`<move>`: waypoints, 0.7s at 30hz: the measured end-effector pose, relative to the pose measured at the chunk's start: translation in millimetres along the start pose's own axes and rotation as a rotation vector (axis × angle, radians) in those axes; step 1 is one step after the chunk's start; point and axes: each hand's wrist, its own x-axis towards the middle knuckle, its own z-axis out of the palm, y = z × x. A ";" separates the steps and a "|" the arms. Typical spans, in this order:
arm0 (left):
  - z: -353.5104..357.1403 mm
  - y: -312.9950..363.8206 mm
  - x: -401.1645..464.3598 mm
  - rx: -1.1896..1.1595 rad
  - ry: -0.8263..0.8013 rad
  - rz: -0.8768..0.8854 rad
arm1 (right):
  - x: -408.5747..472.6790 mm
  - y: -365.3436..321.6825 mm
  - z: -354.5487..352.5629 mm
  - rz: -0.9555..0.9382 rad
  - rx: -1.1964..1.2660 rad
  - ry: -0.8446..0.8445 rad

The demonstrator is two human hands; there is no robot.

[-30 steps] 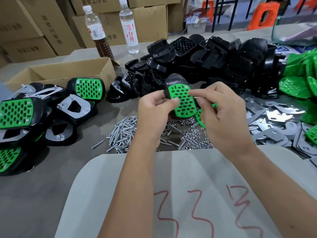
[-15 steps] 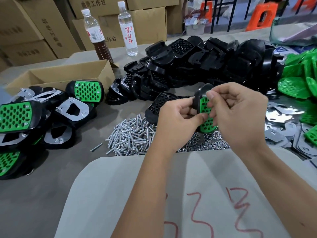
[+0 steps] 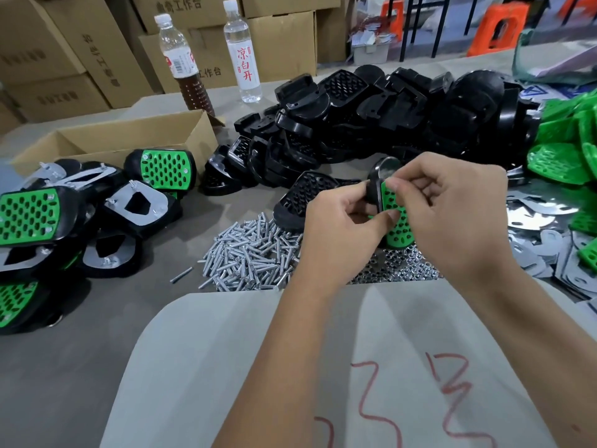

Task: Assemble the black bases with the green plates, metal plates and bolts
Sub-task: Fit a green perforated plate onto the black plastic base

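Cardboard cartons are standing stacked behind the grey worktop (image 3: 80, 367), and two bottles (image 3: 240, 53) are standing near its far edge. I am watching both hands working above the middle of the worktop: the left hand (image 3: 342, 227) is curling around the black base (image 3: 376, 181) from the left, its thumb pressing on the green plate (image 3: 399, 227) seated in that base, while the right hand (image 3: 452, 208) is pinching the plate's upper edge with thumb and forefinger. The piece is being held tilted, clear of the surface, and the right hand is hiding most of it from me. Directly beneath, a heap of bolts (image 3: 248, 257) is lying beside a scatter of nuts (image 3: 397, 266). A large pile of loose bases (image 3: 371, 114) is crowding the far side. Spare green plates (image 3: 555, 160) and metal plates (image 3: 542, 215) are lying toward the right edge. Finished assemblies (image 3: 97, 215) are piling up at the left edge, beside an open box (image 3: 129, 137). A pale sheet (image 3: 226, 367) with red scrawl is covering the near edge.
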 end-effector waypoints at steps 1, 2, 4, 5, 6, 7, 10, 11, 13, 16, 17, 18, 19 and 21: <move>-0.6 -0.6 0.4 0.020 0.006 0.011 | 0.7 -0.5 -1.0 -0.006 0.006 -0.020; -0.7 -1.4 0.9 0.037 0.012 0.025 | 1.0 -0.2 -2.1 0.006 0.031 -0.042; -0.1 -1.5 0.6 0.070 0.010 0.056 | 3.6 2.0 -4.9 0.105 0.171 -0.085; 0.7 -0.1 0.0 0.079 0.003 0.071 | 5.1 3.8 -5.9 0.158 0.235 -0.093; 1.7 0.7 -1.1 0.083 -0.001 0.081 | 5.3 4.9 -5.9 0.184 0.257 -0.088; 2.5 0.9 -1.5 0.087 0.002 0.088 | 5.2 5.5 -4.8 0.175 0.238 -0.071; 1.6 -1.0 -0.8 0.079 0.025 0.068 | 1.0 4.4 -0.4 0.154 0.266 -0.060; 0.4 -2.0 -0.2 0.069 0.033 0.058 | -0.7 5.7 -0.2 0.178 0.344 -0.091; -3.8 -4.5 1.8 0.054 0.043 0.039 | -0.5 9.9 -2.4 0.234 0.487 -0.170; -7.5 -5.7 2.1 0.041 0.032 0.034 | 1.0 13.0 -6.1 0.293 0.601 -0.201; -7.5 -5.0 1.9 0.032 0.026 0.031 | 1.2 13.4 -6.9 0.317 0.592 -0.156; -7.4 -4.1 1.3 0.019 0.021 0.027 | 1.0 14.3 -6.8 0.349 0.565 -0.097; -7.0 -3.4 0.7 0.007 0.017 0.025 | 0.8 15.6 -7.0 0.388 0.537 -0.048; -7.2 -3.0 0.9 0.008 0.001 0.021 | 2.3 17.8 -7.2 0.484 0.518 -0.008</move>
